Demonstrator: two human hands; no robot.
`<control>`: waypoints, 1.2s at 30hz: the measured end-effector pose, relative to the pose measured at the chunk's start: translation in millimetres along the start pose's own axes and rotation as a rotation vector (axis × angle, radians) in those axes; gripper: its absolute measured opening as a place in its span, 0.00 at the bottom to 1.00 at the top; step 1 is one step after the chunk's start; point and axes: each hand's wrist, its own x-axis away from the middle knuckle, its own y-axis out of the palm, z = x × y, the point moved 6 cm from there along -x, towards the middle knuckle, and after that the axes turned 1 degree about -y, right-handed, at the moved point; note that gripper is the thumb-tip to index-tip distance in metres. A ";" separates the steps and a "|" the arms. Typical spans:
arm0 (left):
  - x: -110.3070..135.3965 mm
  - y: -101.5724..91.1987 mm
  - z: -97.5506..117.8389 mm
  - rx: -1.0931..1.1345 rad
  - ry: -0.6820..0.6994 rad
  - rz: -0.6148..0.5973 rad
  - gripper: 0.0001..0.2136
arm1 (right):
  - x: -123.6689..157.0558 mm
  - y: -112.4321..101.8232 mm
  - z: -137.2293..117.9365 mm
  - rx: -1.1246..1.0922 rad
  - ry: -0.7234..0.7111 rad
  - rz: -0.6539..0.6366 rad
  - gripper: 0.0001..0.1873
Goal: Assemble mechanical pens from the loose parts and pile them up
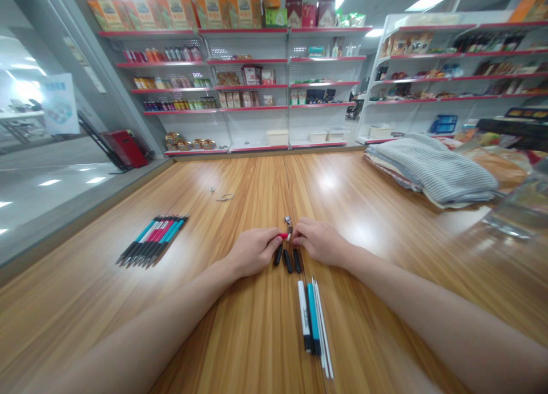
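Pinched in my left hand (256, 249) is a red pen barrel (283, 235), its end sticking out toward the right. My right hand (322, 241) is closed, its fingertips down beside a small cluster of springs (290, 230); what they grip, if anything, is hidden. Small metal pen parts (287, 218) lie just beyond. Between and below the hands are three black pen grips (287, 261). Closer to me lie a white pen barrel (303, 311), a blue pen barrel (313, 311) and several thin white refills (324, 337).
A row of several assembled pens (156, 237) lies at the left of the wooden table (240, 337). A loop of thin cord (225, 197) is farther back. Folded striped cloth (440, 168) and a clear container (524, 202) stand at the right. Stocked shelves (244, 86) rise behind.
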 end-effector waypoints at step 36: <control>1.0 -1.9 1.9 0.067 0.013 0.053 0.09 | 0.7 -2.3 -4.3 -0.030 -0.069 0.073 0.03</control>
